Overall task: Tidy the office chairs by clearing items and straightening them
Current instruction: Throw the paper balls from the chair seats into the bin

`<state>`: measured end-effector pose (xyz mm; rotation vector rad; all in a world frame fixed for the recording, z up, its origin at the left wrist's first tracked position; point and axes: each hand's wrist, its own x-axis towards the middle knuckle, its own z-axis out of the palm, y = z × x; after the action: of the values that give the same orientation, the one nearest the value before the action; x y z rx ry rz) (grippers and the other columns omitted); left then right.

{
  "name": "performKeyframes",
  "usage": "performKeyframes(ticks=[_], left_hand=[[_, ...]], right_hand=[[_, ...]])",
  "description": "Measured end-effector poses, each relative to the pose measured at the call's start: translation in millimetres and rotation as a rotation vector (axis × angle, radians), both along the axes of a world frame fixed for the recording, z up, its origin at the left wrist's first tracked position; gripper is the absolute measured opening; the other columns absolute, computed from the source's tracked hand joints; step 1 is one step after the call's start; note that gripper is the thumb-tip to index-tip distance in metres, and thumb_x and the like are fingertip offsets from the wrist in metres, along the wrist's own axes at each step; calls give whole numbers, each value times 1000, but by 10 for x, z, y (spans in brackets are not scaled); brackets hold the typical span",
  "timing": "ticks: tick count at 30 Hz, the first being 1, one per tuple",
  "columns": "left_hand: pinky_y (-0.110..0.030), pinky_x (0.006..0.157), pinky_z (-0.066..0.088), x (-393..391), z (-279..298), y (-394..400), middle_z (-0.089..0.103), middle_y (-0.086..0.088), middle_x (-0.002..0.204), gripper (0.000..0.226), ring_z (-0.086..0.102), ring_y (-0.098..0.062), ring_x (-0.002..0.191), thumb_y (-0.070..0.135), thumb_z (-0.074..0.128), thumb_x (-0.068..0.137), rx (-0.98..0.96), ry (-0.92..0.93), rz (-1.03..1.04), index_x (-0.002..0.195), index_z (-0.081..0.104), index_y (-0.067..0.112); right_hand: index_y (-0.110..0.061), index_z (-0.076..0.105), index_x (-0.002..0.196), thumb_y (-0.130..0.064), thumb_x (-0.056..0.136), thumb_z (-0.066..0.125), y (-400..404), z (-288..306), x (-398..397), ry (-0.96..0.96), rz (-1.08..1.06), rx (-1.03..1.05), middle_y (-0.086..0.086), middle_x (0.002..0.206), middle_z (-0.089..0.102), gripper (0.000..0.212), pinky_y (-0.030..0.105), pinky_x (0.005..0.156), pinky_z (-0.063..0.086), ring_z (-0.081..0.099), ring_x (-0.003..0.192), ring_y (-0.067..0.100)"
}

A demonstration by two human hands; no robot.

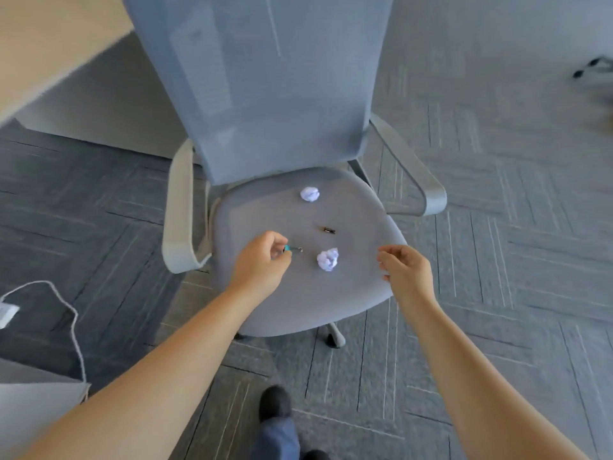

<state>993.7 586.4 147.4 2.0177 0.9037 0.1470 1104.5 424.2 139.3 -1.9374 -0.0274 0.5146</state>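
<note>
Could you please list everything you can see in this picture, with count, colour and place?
Office chair: one, grey-blue mesh, centre, facing the camera.
Crumpled paper balls: two, white, on the seat; one near the backrest, one nearer the front.
Small dark clip-like item: one, on the seat between the paper balls.
Small teal item: one, on the seat at the left fingertips; grip unclear.
Desk: one, light wood, upper left.
Cable: one, white, on the carpet at left.
Second chair base: dark, far right.
Left hand: over the seat.
Right hand: open, at the seat's right edge.
Shoe: dark, bottom centre.
</note>
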Motion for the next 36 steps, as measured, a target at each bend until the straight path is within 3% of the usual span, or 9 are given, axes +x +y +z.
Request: performKeyframes(ticks=[3,9,12,15,18,20,26,33,36], left_hand=[[-18,79,32,371,-401,20,59,-10,120,25,54,-21,107,13,52,87,-21,60,-47,111,55,7],[-30,88,39,1060,-1260,131,54,-10,127,25,50,-26,115,15,53,85,-53,253,-195,111,52,12],[-34,87,41,1237,-1700,114,52,-14,126,31,51,-29,113,18,55,84,-12,393,-279,113,51,8],[-32,84,40,1345,-2089,88,50,-13,126,43,48,-31,116,20,62,79,1,383,-314,117,46,9],[-37,95,39,1472,-2346,90,44,-11,134,69,39,-29,126,25,67,76,64,357,-350,135,32,17],[-40,98,38,1549,-2461,118,43,-10,136,73,39,-29,126,26,68,75,119,366,-406,137,31,20],[-39,83,47,1629,-2471,274,59,-15,113,31,53,-35,107,11,59,76,127,288,-323,106,55,9],[-20,73,34,1681,-1926,783,59,-2,107,28,51,-25,111,16,59,82,22,84,6,107,53,4],[-22,75,34,1728,-1781,1081,55,-6,119,32,53,-26,111,18,59,80,25,106,98,110,52,10]], right_hand=[[-4,61,104,-11,88,49,1,-314,222,36,-34,-21,-12,77,55,21,43,91,48,54,85,18],[-14,58,93,-10,88,49,123,-1052,604,134,-124,-43,-10,74,54,11,44,93,48,53,85,18],[-15,57,92,-10,88,48,183,-1433,697,193,-144,-75,-9,73,54,11,43,92,48,53,84,17],[-17,57,92,-10,88,49,221,-1749,763,226,-140,-91,-11,74,54,11,38,88,47,53,81,15],[-16,55,90,-10,89,49,251,-1945,843,241,-147,-96,-10,74,54,9,29,75,46,52,70,6],[-16,55,90,-9,89,49,276,-2025,899,242,-152,-99,-10,73,54,9,27,73,44,50,68,3],[-16,58,92,-11,87,51,431,-2059,1035,246,-144,-143,-11,70,53,10,25,72,43,49,67,3],[-16,59,94,-17,88,50,929,-1749,1262,200,-6,-188,-12,70,50,11,21,54,37,50,68,11],[-12,60,103,-16,87,49,1220,-1629,1392,187,44,-186,-13,71,49,19,20,53,37,51,73,13]])
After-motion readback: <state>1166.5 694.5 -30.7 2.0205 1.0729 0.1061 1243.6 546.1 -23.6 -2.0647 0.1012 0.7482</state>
